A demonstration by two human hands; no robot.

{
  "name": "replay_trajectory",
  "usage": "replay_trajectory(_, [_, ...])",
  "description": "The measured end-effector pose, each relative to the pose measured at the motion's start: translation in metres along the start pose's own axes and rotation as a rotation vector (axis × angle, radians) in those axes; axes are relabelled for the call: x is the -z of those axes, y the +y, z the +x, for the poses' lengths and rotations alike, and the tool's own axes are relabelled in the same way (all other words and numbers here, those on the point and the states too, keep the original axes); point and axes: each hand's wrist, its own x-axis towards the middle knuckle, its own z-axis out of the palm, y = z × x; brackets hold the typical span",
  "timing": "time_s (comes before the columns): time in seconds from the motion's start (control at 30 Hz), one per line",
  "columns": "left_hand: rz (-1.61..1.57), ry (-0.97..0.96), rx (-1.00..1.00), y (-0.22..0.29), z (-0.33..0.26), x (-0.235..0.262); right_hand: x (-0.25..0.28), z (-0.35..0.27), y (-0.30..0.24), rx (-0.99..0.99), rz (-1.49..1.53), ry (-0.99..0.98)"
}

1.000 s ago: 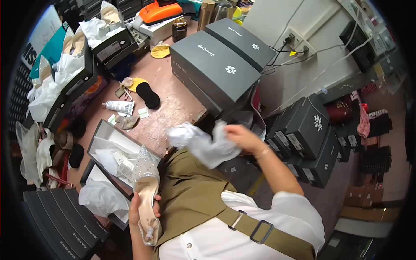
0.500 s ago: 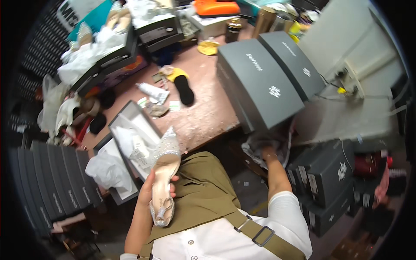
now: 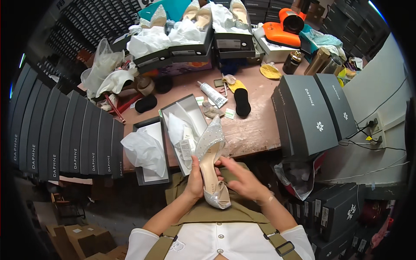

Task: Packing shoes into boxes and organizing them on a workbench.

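A pointed, silver glittery women's shoe [image 3: 211,138] with a pale beige insole is upright in front of my lap, its toe pointing away from me. My left hand [image 3: 198,182] grips it at the waist, thumb on the left side and fingertips curling round on the right. Close by the shoe's right side is my right hand [image 3: 242,180], slightly blurred, fingers stretched toward it; I cannot tell whether they touch it. Just beyond stands an open grey shoebox [image 3: 197,113] with white tissue and a tag. Left of that lies a second open box [image 3: 151,180] with crumpled tissue [image 3: 145,147].
Closed dark shoeboxes [image 3: 65,134] stand in a row at left; more boxes [image 3: 305,115] are stacked at right. On the pink table [image 3: 255,134] lie a white tube [image 3: 213,94] and a black oval pad [image 3: 242,102]. Behind are boxed shoes [image 3: 190,39] and an orange hairdryer-like tool [image 3: 281,34].
My right hand has come from the bag under the right-hand boxes to beside the shoe. My left hand keeps its grip on the shoe. The view has shifted.
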Motion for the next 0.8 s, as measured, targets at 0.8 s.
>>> replay_trajectory(0.8, [0.148,0.35,-0.569,0.021,-0.032,0.074,-0.138,0.201,0.017,0.064,-0.529,-0.3])
